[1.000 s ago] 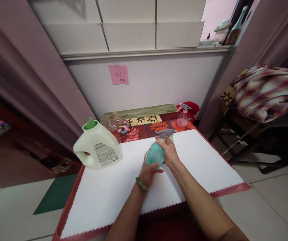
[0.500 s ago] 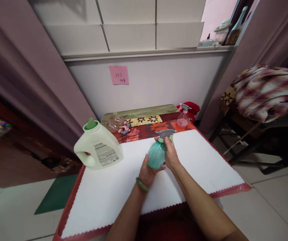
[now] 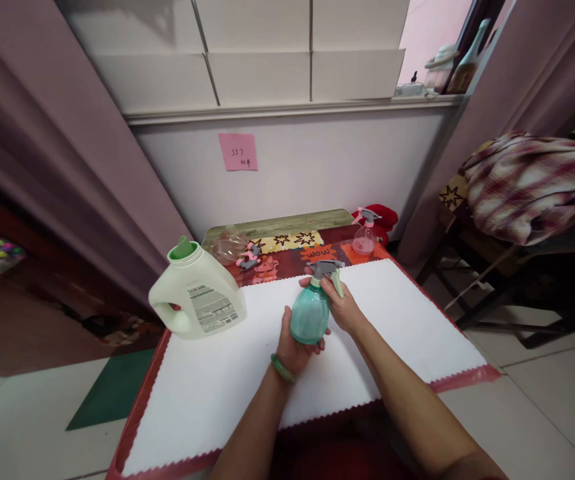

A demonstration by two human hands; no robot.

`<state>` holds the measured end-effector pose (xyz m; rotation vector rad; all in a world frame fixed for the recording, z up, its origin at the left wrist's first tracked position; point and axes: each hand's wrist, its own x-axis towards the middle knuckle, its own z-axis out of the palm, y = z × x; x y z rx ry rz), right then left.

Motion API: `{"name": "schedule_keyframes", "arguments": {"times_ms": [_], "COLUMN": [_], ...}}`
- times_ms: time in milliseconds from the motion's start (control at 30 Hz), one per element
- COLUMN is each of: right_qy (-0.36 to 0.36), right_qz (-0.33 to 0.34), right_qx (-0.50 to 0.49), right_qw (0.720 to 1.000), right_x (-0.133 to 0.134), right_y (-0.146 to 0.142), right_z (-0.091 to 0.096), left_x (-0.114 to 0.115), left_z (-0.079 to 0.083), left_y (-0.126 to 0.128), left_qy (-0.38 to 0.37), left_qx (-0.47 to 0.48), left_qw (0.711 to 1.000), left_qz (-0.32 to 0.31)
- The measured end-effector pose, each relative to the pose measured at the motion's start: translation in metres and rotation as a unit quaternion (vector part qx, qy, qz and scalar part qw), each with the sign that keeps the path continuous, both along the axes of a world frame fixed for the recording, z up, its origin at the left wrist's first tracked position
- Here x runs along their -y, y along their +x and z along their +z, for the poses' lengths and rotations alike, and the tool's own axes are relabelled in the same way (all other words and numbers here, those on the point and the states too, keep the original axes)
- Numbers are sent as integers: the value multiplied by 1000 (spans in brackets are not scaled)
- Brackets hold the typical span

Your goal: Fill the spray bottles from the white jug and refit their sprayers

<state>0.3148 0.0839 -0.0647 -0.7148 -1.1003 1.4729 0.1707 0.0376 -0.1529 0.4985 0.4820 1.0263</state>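
Note:
A teal see-through spray bottle (image 3: 310, 315) with a grey and pale green spray head is held up over the white table top (image 3: 207, 393). Cupped round its base from below is my left hand (image 3: 293, 348), with a green bangle at the wrist. My right hand (image 3: 341, 304) grips the neck just under the spray head, its fingers partly hidden behind the bottle. To the left stands a large pale green jug (image 3: 212, 300) with a handle, a label and a green piece in its open mouth.
Behind the white surface, a pink spray bottle (image 3: 365, 239) stands at the right. Clear bottles (image 3: 230, 245) and pink-grey spray heads (image 3: 250, 256) lie at the back left. A stool with plaid cloth (image 3: 532, 187) stands right of the table.
The spray bottle has come slightly lower and turned, so its trigger now points more to the right. My right hand has shifted its fingers round the neck.

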Motion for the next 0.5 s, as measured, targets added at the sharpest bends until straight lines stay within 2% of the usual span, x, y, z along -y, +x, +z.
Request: {"name": "schedule_keyframes", "arguments": {"times_ms": [67,167,500], "right_qy": [2,-12,-16], "right_qz": [1,-39,-166], "right_qx": [-5,-21,4], "right_qw": [1000,999,986], "right_x": [-2,-4,-5], "right_y": [1,-2,-12], "right_z": [2,6,13], "left_x": [0,0,5], "left_z": [0,0,0], "left_y": [0,1,5], "left_qy": [1,8,57], "left_qx": [-4,-7,4], "left_qw": [1000,1000,992], "left_qz": [-1,14,114]}}
